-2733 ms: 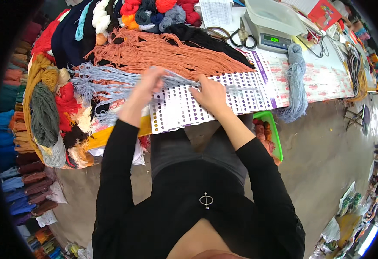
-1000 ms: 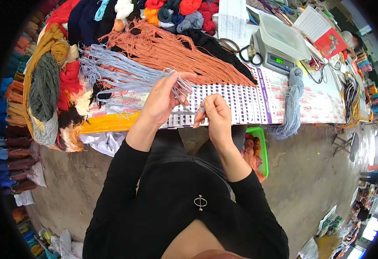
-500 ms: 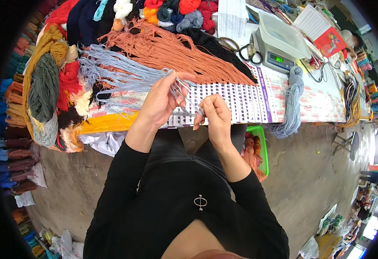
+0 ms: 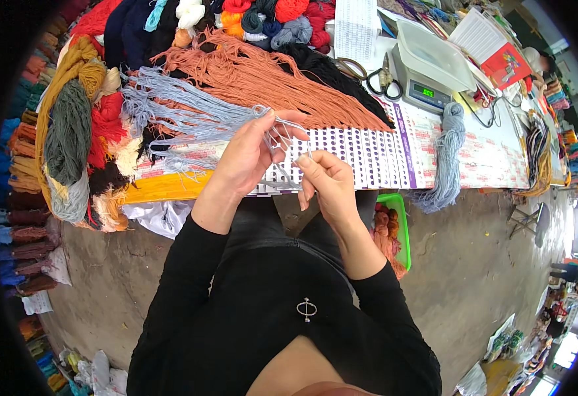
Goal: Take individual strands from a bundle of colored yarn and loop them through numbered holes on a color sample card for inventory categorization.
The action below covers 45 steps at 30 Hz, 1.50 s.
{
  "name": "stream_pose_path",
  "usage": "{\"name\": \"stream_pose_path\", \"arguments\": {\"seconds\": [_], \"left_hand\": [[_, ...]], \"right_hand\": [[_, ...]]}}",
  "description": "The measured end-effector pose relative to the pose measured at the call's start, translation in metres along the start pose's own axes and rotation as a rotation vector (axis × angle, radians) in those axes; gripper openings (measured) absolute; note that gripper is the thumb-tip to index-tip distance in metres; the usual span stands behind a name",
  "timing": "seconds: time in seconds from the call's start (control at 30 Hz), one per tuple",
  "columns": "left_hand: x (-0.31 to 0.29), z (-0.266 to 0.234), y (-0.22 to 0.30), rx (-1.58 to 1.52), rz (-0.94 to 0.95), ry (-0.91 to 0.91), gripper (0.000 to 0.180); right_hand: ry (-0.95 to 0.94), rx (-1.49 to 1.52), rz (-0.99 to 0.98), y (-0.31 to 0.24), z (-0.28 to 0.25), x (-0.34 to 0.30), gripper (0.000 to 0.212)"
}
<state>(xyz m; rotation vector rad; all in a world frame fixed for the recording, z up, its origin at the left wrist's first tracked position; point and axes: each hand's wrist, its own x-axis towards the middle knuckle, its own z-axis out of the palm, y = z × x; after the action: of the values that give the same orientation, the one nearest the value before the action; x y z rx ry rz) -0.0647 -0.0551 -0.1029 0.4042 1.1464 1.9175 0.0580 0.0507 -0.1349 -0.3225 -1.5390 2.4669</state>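
Pale blue yarn (image 4: 190, 109) fans across the table from the left, and its strands run into my left hand (image 4: 252, 148). That hand is palm up, with strands looped round the partly curled fingers and pinched near the thumb. My right hand (image 4: 328, 178) is closed, thumb against index finger, on the ends of the same pale blue strands. Several strands stretch between the two hands. Under them lies a row of white cards (image 4: 358, 155) punched with dark holes. Orange-pink yarn (image 4: 269, 86) spreads just beyond the blue.
Black-handled scissors (image 4: 386, 82) lie beside a digital scale (image 4: 427, 92) with a clear tray. A blue-grey yarn hank (image 4: 448, 152) hangs over the table's front edge. Hanks of many colours, including a dark grey one (image 4: 68, 135), are piled left. A green basket (image 4: 401, 231) stands below.
My right hand has moved slightly up, its fingertips now higher on the strands. My left hand has shifted a little, fingers reaching further right.
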Motion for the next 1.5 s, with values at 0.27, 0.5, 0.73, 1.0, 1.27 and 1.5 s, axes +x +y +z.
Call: {"name": "stream_pose_path", "arguments": {"seconds": [0.27,0.5,0.73,1.0,1.27,1.5], "left_hand": [[-0.001,0.002,-0.003,-0.064,-0.001,-0.009,0.039],[-0.001,-0.003,-0.001,-0.175,-0.032,-0.074,0.041],[-0.001,-0.059,0.016,0.147,-0.119,-0.015,0.049],[-0.031,-0.27,0.127,-0.283,0.153,0.562,0.02],[-0.097,-0.36,0.284,0.163,0.467,0.949,0.044],[-0.101,-0.354,0.337,1.249,0.812,1.328,0.055]], "right_hand": [[0.06,0.118,-0.074,-0.003,0.006,-0.002,0.02],[0.049,0.034,0.008,-0.006,0.005,-0.004,0.018],[0.28,-0.625,-0.412,-0.021,-0.04,0.014,0.016],[0.134,0.726,-0.569,-0.151,-0.249,0.006,0.026],[0.652,0.205,-0.61,-0.251,-0.503,-0.03,0.015],[1.109,-0.327,-0.754,-0.301,-0.497,-0.022,0.02]]}}
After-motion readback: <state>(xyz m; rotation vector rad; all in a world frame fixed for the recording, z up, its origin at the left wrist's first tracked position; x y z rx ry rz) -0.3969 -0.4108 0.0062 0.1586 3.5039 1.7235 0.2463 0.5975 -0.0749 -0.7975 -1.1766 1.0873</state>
